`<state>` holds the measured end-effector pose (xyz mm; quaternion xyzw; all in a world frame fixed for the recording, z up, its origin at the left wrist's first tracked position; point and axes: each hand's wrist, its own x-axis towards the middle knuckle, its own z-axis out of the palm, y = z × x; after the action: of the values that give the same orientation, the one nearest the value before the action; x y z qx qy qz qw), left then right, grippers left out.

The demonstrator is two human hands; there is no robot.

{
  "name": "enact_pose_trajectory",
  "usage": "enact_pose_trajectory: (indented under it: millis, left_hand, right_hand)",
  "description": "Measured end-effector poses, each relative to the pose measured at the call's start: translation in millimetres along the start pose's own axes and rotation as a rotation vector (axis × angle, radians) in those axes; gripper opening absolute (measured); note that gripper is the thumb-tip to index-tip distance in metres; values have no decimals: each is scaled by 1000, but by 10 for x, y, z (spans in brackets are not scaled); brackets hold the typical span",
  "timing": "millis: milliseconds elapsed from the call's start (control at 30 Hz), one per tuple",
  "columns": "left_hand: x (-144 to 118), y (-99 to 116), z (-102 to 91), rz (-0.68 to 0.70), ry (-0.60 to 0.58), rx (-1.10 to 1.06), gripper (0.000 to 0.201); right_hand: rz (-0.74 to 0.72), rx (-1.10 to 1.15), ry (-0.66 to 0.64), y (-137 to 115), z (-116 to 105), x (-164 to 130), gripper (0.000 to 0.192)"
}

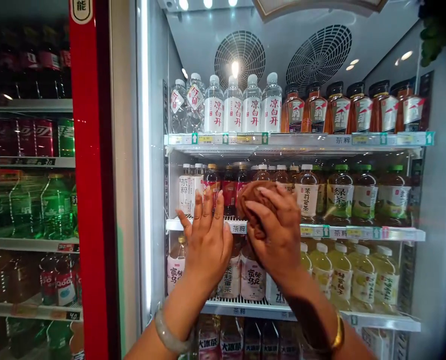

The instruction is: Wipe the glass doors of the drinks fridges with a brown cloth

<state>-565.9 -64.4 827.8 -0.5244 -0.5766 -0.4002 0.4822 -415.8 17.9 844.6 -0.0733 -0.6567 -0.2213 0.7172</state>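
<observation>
My left hand (207, 243) is raised with its fingers spread, palm toward the glass front of a drinks fridge; it holds nothing. Bunched in my right hand (277, 235) is a brown cloth (256, 197), pressed toward the same glass at the height of the middle shelf. Both hands hide part of that shelf's price strip (365, 232) and the bottles behind. Right of the cloth stands a white-labelled tea bottle (307, 192). Whether my left palm touches the glass I cannot tell.
Water bottles (233, 107) and amber bottles (341, 110) line the top shelf. Green tea bottles (339, 195) and yellow drinks (341, 272) fill shelves at right. A red frame post (95, 200) divides this fridge from another with green bottles (56, 205).
</observation>
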Motion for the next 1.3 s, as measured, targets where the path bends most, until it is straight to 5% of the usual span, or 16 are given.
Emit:
enact_pose_trajectory:
  millis: [133,233,367,567,667,767,900,1000,1133,1300]
  left_hand:
    - [-64,-289,-115,-5,6,-23,83]
    - [-116,-476,-159,10,-1,-34,83]
    - [-53,-727,-258,28,-12,-48,81]
    - [145,-1016,-455,85,5,-44,79]
    - [277,-1106,-464,118,14,-31,77]
    - [524,-1208,-494,70,0,-32,70]
    - [857,-1318,-622,9,-23,-47,69]
    - [940,-1338,-683,42,-16,-58,69]
    - [1017,-1314,-682,73,-28,-68,69]
    - [1438,-1297,-761,12,-53,-80,73]
  right_hand:
    - [97,-67,36,-122,-13,-129,41]
    - [17,-13,-31,-446,194,-265,39]
    - [-97,46,-57,-693,543,56,38]
    - [57,-41,34,-677,565,322,39]
    - [-44,-10,-12,-840,727,353,36]
    - [-165,-8,-67,-909,962,722,36]
    - [-43,-86,-27,-746,1008,1247,37]
    - [7,-110,29,-692,920,1187,37]
    - [-185,-117,-54,-814,985,1058,35]
    - [-256,-178,-170,-704,1124,1745,30]
